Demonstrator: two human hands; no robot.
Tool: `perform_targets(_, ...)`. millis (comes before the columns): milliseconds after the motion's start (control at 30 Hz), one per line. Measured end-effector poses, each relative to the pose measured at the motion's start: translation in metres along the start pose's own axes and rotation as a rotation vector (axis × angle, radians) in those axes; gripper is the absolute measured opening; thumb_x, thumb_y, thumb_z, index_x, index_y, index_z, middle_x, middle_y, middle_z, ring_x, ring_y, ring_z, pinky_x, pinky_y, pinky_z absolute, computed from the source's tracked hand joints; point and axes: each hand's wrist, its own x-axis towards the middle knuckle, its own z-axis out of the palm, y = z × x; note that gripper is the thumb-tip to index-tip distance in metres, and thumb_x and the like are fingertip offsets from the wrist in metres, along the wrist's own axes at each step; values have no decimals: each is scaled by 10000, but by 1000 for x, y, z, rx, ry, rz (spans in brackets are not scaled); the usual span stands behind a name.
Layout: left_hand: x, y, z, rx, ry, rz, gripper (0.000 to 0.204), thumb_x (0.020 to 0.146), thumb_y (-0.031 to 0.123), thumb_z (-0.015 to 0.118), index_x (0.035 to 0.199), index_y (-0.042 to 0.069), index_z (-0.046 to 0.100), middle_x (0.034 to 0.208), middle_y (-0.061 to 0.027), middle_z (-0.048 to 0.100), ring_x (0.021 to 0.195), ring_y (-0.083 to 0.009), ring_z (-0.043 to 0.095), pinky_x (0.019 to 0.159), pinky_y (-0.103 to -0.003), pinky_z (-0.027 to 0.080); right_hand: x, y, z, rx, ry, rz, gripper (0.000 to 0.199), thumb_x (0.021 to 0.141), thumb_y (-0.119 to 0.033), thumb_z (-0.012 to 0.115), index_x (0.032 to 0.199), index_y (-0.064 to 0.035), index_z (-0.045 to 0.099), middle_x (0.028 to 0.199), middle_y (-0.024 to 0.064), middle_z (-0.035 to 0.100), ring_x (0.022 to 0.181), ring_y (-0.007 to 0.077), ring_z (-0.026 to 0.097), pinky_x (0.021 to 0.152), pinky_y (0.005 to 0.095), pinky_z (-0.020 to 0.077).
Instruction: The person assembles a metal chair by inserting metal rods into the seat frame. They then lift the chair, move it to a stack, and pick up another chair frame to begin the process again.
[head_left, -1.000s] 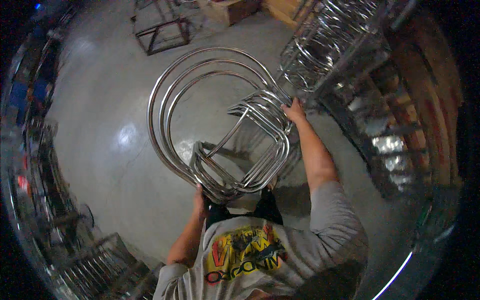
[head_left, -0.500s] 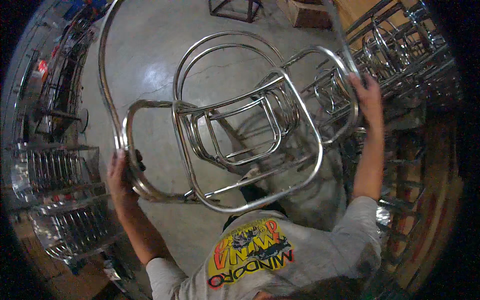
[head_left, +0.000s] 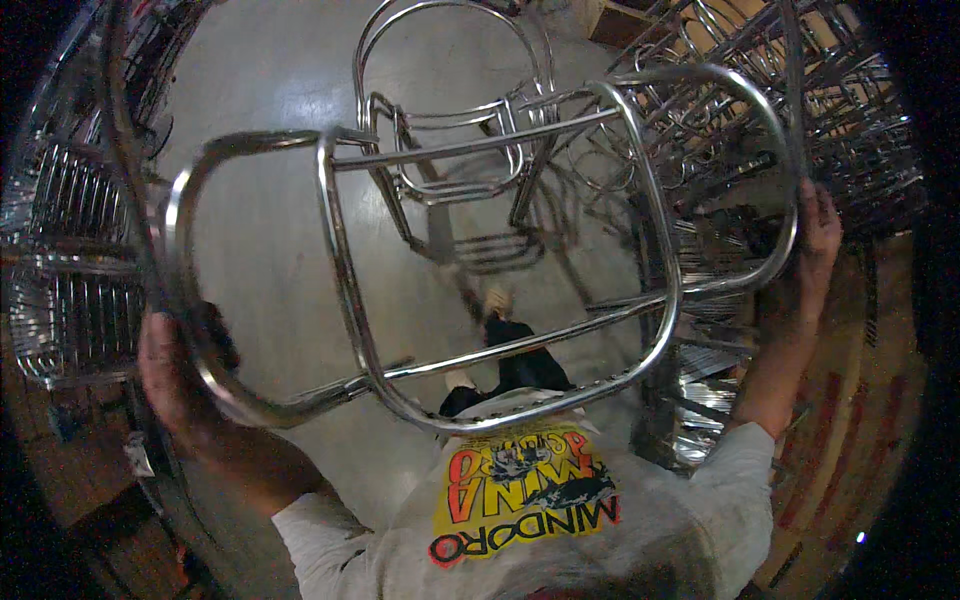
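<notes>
A shiny bent-tube metal chair frame (head_left: pixel 343 250) is held up in front of my body, with a rounded seat loop in the middle and a curved arm loop on each side. My left hand (head_left: pixel 168 375) is closed round the tubing at its left side, some fingers hidden behind the metal. At the right side my right hand (head_left: pixel 818 235) grips the tubing, its fingers partly hidden. Beyond the held frame, a similar tubular chair frame (head_left: pixel 445 194) with a tall rounded back stands on the concrete floor (head_left: pixel 270 240).
Many metal chair frames (head_left: pixel 720 130) are piled at the right. Stacked rows of shiny tubing (head_left: pixel 75 320) line the left side. A brown box (head_left: pixel 612 22) sits at the far right. My foot (head_left: pixel 497 300) shows on the floor below the held frame.
The held chair frame appears larger and nearer, and my hands are farther apart in view. The standing frame now shows higher up, more clearly apart from the held one.
</notes>
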Motion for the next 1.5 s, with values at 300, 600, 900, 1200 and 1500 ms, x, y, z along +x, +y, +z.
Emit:
perform_targets(300,-115,-182,81,289,-248,48,348,980,292,506,1068,-39,567,819,-19,562,723,-102,488,636,-245,392,-33,207,42,-72,-246,304,481,884,-420,634,1037,35,660,951,87,659,845,179,568,820,307,451)
perform_targets(600,-168,-471,139,468,-215,67,297,1001,265,449,875,15,550,688,20,484,631,-77,419,544,-247,324,-117,503,88,-152,-243,346,453,949,-349,555,1089,75,631,982,128,661,870,192,612,813,322,466)
perform_targets(900,-195,-576,94,431,-83,-68,288,973,300,502,929,28,586,724,-6,523,626,-86,462,553,-234,355,-200,604,84,-233,-282,356,411,949,-373,540,1112,-6,628,1000,93,643,838,186,592,780,308,467)
perform_targets(1200,-181,-571,80,84,-82,-151,361,914,350,573,1005,3,604,775,-60,561,644,-136,519,562,-254,394,-203,609,66,-387,-213,55,363,981,-259,481,1230,-14,582,1159,152,613,1029,252,594,950,331,432)
perform_targets(1500,-151,-574,108,395,-242,329,382,948,392,509,1070,52,635,775,-38,598,652,-182,551,588,-336,450,-152,626,73,-101,-325,82,491,933,-432,561,1225,-38,585,1044,35,621,899,140,564,799,280,445)
